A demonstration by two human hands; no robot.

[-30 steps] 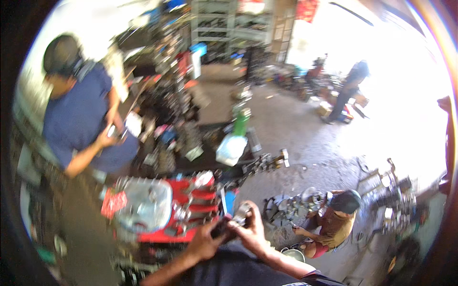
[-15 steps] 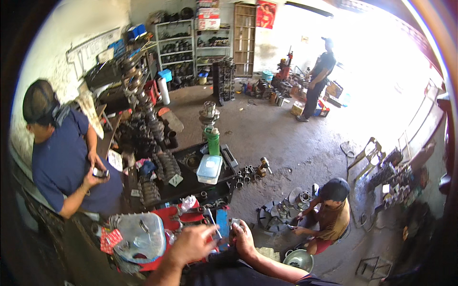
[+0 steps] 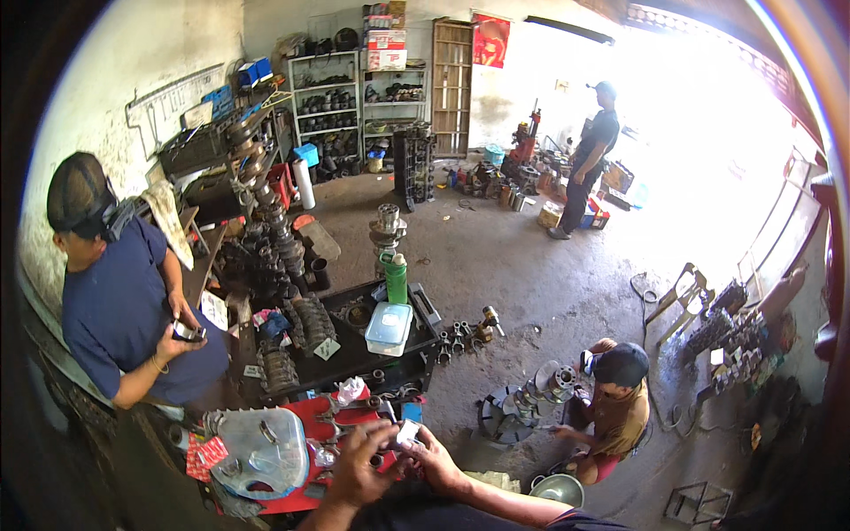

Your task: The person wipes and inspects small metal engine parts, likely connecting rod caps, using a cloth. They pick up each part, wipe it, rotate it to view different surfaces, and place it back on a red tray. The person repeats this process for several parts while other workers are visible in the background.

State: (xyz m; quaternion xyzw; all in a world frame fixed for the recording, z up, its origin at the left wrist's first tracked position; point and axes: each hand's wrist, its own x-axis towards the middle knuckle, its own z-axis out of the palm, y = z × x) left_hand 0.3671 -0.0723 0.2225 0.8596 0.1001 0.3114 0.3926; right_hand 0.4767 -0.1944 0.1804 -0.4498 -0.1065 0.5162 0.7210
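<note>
Small part betw. both hands (image 3: 403,453) – too tiny, blurred; forearms cut off.

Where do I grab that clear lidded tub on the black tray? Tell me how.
Grip the tub across its two long sides, coming from above. It lies flat with its lid up; the green bottle stands close behind one short end, so the long sides look freer.

One head-worn fisheye view, looking forward and down from above the hands (image 3: 394,456), which sit close at the lower edge; the workshop floor (image 3: 496,257) stretches far ahead; straight edges bend toward the dark rim.
</note>
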